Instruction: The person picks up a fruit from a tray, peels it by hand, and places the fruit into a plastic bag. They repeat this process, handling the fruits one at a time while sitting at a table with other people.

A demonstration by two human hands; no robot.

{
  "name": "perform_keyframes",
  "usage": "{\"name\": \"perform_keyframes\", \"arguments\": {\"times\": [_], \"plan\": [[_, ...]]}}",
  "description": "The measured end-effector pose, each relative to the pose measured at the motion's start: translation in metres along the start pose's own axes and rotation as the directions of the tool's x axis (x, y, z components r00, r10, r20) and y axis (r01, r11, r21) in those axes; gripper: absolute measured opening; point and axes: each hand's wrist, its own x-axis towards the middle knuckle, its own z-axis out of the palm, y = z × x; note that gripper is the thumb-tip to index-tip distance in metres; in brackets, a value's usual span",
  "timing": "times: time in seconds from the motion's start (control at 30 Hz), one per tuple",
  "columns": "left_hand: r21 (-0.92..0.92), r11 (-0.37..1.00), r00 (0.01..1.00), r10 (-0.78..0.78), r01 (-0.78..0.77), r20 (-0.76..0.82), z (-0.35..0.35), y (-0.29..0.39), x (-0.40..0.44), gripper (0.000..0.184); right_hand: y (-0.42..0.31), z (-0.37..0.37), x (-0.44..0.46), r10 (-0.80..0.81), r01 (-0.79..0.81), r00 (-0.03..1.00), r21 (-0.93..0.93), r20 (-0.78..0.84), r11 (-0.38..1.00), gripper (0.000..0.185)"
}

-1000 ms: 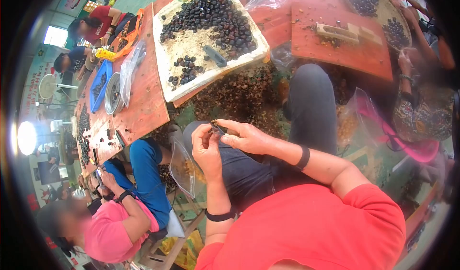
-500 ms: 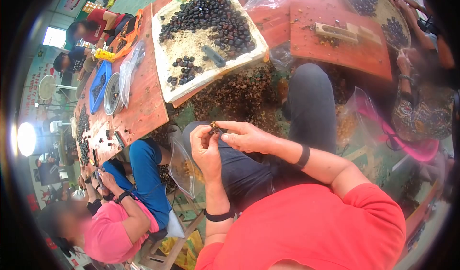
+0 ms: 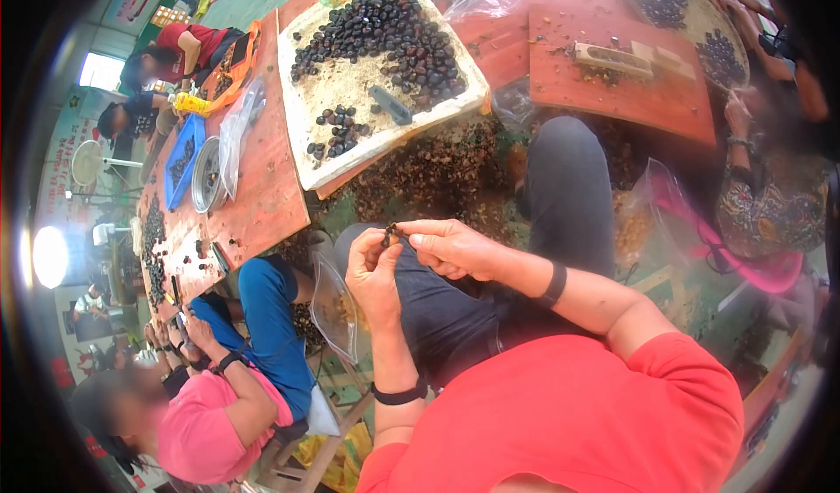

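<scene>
My left hand (image 3: 373,274) is closed, its thumb and fingers pinching a small dark round fruit or nut (image 3: 390,233) above my lap. My right hand (image 3: 455,248) meets it from the right, fingers closed in a pinch at the dark piece. Whether a thin tool sits in the right fingers is too small to make out. Beyond my hands, a white foam tray (image 3: 297,149) bears many dark round fruits (image 3: 385,29), with a smaller group (image 3: 338,131) near its front edge. A grey tool handle (image 3: 390,105) lies among them.
A co-worker in pink (image 3: 214,423) sits at left, hands together over the red table (image 3: 262,217). That table bears a blue tray (image 3: 182,162) and a metal bowl (image 3: 207,175). A wooden block (image 3: 612,59) rests on the right-hand board. Dark scraps (image 3: 437,174) litter the floor.
The right fingers have curled in more at the dark piece, and the yellowish bit at its top no longer shows. The left hand has barely moved.
</scene>
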Motion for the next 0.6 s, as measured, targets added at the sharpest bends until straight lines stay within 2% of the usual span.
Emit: {"name": "perform_keyframes", "arguments": {"times": [0.03, 0.1, 0.17, 0.2, 0.23, 0.27, 0.3, 0.37, 0.4, 0.43, 0.47, 0.5, 0.57, 0.6], "plan": [[0.000, 1.000, 1.000, 0.001, -0.001, 0.002, 0.000, -0.002, 0.000, 0.029, -0.001, 0.001, -0.001, 0.001, 0.000, 1.000, 0.019, -0.016, 1.000, 0.042], [-0.324, 0.940, 0.992, -0.121, 0.107, -0.023, 0.003, -0.006, -0.001, 0.030, -0.002, 0.004, 0.000, 0.001, 0.000, 1.000, 0.037, -0.031, 0.999, 0.042], [-0.318, 0.942, 0.992, -0.122, 0.105, -0.034, 0.008, -0.006, -0.001, 0.030, 0.000, 0.009, 0.003, -0.057, 0.046, 0.989, -0.087, -0.136, 0.995, 0.042], [-0.312, 0.944, 0.991, -0.125, 0.104, -0.048, 0.010, -0.005, -0.001, 0.030, 0.006, 0.007, 0.008, -0.060, 0.048, 0.989, -0.088, -0.136, 0.995, 0.042], [-0.311, 0.945, 0.991, -0.124, 0.103, -0.048, 0.009, -0.007, -0.001, 0.030, 0.015, 0.004, 0.014, -0.260, 0.225, 0.961, -0.271, -0.097, 0.936, 0.041], [-0.233, 0.971, 0.996, -0.069, 0.054, -0.056, 0.007, -0.011, 0.000, 0.030, 0.024, 0.000, 0.018, -0.439, 0.387, 0.898, -0.434, -0.023, 0.813, 0.040], [-0.152, 0.988, 0.998, -0.014, 0.005, -0.060, 0.005, -0.013, 0.000, 0.030, 0.020, 0.002, 0.015, -0.439, 0.388, 0.898, -0.433, -0.020, 0.814, 0.040], [-0.146, 0.989, 0.999, -0.029, 0.023, -0.040, 0.004, -0.009, 0.001, 0.030, 0.006, 0.009, 0.004, -0.157, 0.129, 0.981, -0.221, -0.114, 0.967, 0.041], [-0.143, 0.989, 0.999, -0.044, 0.041, -0.019, 0.004, -0.006, 0.001, 0.030, 0.004, 0.007, 0.003, -0.157, 0.130, 0.981, -0.220, -0.112, 0.967, 0.041], [-0.141, 0.989, 0.999, -0.043, 0.040, -0.019, 0.006, -0.003, 0.001, 0.030, 0.001, 0.004, 0.003, -0.088, 0.077, 0.987, -0.091, -0.133, 0.993, 0.042], [-0.221, 0.973, 0.996, -0.076, 0.066, -0.039, 0.008, 0.001, -0.001, 0.030, -0.001, 0.001, 0.003, -0.017, 0.023, 0.989, 0.040, -0.145, 0.999, 0.043], [-0.301, 0.949, 0.992, -0.112, 0.090, -0.055, 0.010, 0.002, -0.002, 0.030, -0.003, 0.000, 0.003, -0.018, 0.024, 0.989, 0.041, -0.145, 0.999, 0.043], [-0.287, 0.955, 0.994, -0.088, 0.068, -0.057, 0.009, 0.000, -0.001, 0.030, -0.007, -0.002, 0.003, -0.051, 0.097, 0.981, 0.247, -0.186, 0.964, 0.044], [-0.275, 0.960, 0.996, -0.065, 0.046, -0.059, 0.008, -0.001, -0.001, 0.030, -0.015, 0.000, 0.000, 0.020, 0.011, 0.986, 0.183, -0.165, 0.983, 0.045]]}}
